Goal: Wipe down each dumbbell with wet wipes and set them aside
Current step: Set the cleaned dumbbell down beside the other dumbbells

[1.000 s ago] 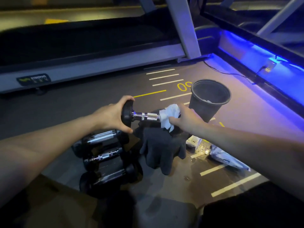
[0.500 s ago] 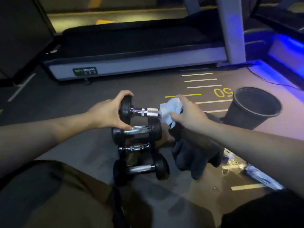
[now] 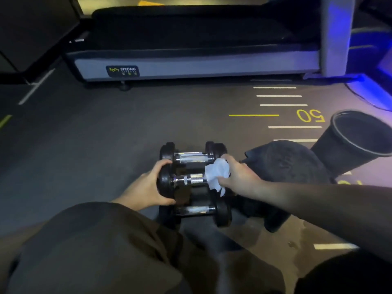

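Note:
A small black dumbbell with a chrome handle (image 3: 192,179) is held level just above a row of other dumbbells on the floor. My left hand (image 3: 146,187) grips its left head. My right hand (image 3: 237,177) presses a white wet wipe (image 3: 216,175) around its right head, which the wipe hides. Behind it lies another dumbbell (image 3: 191,157), and one more dumbbell (image 3: 197,210) lies nearer to me.
A dark cloth (image 3: 284,164) lies on the floor right of the dumbbells. A black bin (image 3: 358,143) stands at the right, tilted in this view. A treadmill base (image 3: 191,66) runs across the back. My knees fill the bottom of the view.
The held dumbbell has come down and toward me, from above the row to low between the dumbbells. The view has swung left, so the bin sits further right.

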`<state>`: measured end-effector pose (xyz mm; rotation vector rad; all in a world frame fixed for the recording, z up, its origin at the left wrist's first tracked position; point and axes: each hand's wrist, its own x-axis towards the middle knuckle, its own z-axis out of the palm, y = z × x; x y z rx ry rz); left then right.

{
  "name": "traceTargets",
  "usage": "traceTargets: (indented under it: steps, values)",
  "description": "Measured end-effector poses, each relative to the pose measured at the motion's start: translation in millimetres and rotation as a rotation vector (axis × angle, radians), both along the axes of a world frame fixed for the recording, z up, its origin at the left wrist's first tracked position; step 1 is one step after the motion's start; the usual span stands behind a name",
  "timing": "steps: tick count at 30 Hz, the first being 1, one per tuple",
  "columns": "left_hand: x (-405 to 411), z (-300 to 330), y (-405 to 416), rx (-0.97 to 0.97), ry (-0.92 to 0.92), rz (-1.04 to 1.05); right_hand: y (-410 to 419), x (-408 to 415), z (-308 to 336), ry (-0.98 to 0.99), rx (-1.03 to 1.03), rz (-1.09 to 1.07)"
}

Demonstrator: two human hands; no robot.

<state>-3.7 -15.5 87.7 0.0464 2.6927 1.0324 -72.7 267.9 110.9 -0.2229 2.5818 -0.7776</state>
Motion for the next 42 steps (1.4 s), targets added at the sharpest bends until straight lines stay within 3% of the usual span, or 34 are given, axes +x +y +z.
traceTargets:
  steps: [16, 23, 30, 38, 42]
  values:
    - [-4, -71, -2, 0.023, -0.076, -0.011, -7, -13, -62, -0.204, 0.080, 0.046]
    - [-8, -74, 0, -0.010, -0.040, 0.019, -9, -22, -58, -0.149, 0.168, 0.122]
    - [-5, -70, -2, -0.079, -0.060, 0.018, -8, -28, -49, 0.073, 0.323, 0.203]
    - [-2, -54, -10, -0.179, -0.092, -0.021, 2, -29, -20, 0.220, 0.348, 0.246]
    - [0, -46, -15, -0.177, -0.108, -0.044, 0, -30, -12, 0.257, 0.267, 0.237]
